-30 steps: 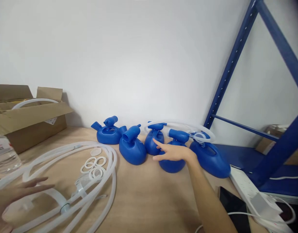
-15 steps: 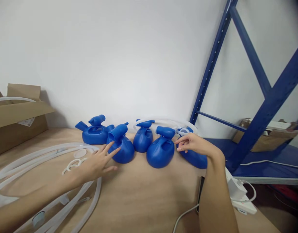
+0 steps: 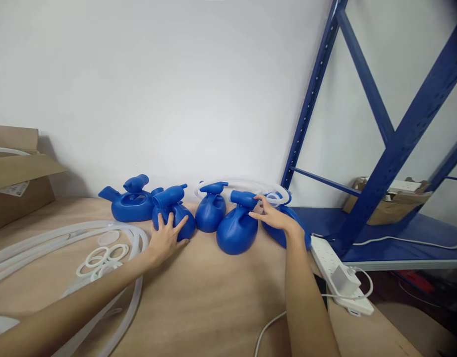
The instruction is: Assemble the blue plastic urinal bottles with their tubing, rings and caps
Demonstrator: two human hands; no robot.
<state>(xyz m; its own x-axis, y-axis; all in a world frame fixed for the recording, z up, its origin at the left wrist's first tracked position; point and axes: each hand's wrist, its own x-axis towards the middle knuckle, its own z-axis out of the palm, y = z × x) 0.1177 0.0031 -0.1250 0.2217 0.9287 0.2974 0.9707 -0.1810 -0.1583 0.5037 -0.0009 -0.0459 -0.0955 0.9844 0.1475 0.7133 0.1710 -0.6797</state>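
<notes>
Several blue plastic urinal bottles stand in a row on the wooden table, most with a blue mouthpiece on top. My left hand point(image 3: 166, 239) is open, fingers spread against the front of the second urinal bottle point(image 3: 186, 225) from the left. At the mouthpiece point(image 3: 244, 198) of another urinal bottle point(image 3: 234, 235), right of centre, is my right hand point(image 3: 271, 214). Its thumb and index finger are apart at the mouthpiece's rear end; the other fingers are partly hidden. Behind it, a clear tube point(image 3: 247, 186) loops over the rightmost urinal bottle point(image 3: 297, 218).
Long clear tubes point(image 3: 137, 277) and white rings point(image 3: 98, 258) lie at left, with a cardboard box point(image 3: 24, 198) behind. A urinal bottle point(image 3: 132, 208) stands far left. At right are a power strip point(image 3: 325, 255), a cable and a blue metal shelf point(image 3: 377, 173).
My left hand has come down onto the front of the second bottle. My right hand has moved from beside the rightmost bottle to the neighbouring mouthpiece, its fingers opening. The view has turned rightward.
</notes>
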